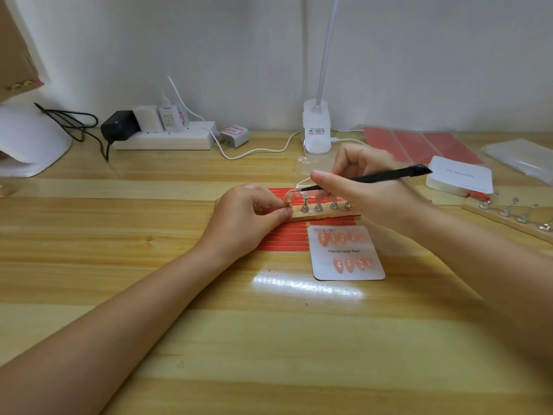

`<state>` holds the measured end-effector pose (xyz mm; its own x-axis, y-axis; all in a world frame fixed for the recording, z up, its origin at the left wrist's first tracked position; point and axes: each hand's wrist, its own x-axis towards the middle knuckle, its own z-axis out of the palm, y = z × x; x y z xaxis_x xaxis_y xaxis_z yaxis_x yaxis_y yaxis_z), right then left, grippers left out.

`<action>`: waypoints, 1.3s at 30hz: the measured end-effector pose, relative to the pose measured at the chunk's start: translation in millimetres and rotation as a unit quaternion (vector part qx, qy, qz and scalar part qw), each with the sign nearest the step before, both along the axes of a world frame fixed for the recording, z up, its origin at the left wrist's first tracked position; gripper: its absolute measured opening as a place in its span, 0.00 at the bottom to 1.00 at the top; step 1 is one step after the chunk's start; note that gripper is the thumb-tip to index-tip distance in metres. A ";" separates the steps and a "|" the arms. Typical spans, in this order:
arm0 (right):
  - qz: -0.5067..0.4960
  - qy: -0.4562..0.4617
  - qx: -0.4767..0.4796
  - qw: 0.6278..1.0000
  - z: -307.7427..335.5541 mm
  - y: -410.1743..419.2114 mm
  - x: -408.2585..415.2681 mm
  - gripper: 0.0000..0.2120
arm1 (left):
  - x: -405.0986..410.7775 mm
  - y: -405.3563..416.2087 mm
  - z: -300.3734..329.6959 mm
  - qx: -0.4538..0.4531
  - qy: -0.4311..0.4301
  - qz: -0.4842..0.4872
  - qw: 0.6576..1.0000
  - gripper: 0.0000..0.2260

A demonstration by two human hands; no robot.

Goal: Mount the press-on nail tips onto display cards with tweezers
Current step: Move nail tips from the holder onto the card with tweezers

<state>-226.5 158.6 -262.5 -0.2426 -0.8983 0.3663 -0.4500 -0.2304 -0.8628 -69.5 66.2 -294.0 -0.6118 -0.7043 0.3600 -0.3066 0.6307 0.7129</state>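
- Right hand (pixel 356 181) pinches slim black tweezers (pixel 365 176), tips aimed left at the small item the other hand holds, likely to lift it off.
- Left hand (pixel 251 217) pinches something small at the left end of the narrow wooden strip with metal nail stands (pixel 323 211); probably also steadying the strip. Can't tell if it's a nail tip.
- Just nearer than both hands: white "Handmade Nail" display card (pixel 348 253), two rows of peach press-on nail tips (pixel 341 238) already mounted.
- Under the strip: red striped adhesive sheet (pixel 284 238) on the wooden table (pixel 209 324).
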 end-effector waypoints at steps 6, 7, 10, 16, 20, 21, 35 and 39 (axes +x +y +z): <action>-0.070 0.011 -0.021 0.997 -5.7 2.7 6.1 0.12 | 1.1 0.3 1.2 -0.002 -0.001 -0.005 1.000 0.05; -0.085 0.008 -0.024 0.996 -5.1 3.1 5.5 0.12 | 1.0 0.7 1.5 -0.002 -0.003 -0.006 1.000 0.05; -0.118 0.024 -0.054 0.991 -0.1 7.4 3.5 0.12 | 0.6 2.9 1.1 -0.005 -0.015 0.001 1.000 0.06; -0.123 0.130 -0.121 0.976 -3.5 39.4 1.0 0.12 | 3.0 6.0 -0.6 -0.081 -0.010 0.010 0.997 0.09; -0.106 0.203 -0.161 0.960 -16.3 65.4 2.2 0.12 | 8.5 18.3 9.1 -0.184 0.015 -0.042 0.982 0.05; -0.094 0.227 -0.165 0.955 -20.5 70.4 3.6 0.12 | 10.5 21.7 10.2 -0.194 0.006 -0.086 0.977 0.05; -0.002 0.429 -0.209 0.879 -42.5 76.4 0.7 0.15 | 16.0 27.8 -4.2 -0.168 -0.085 -0.193 0.963 0.15; 0.014 0.458 -0.200 0.866 -41.4 74.4 -1.0 0.16 | 15.6 26.6 -4.8 -0.168 -0.080 -0.193 0.963 0.15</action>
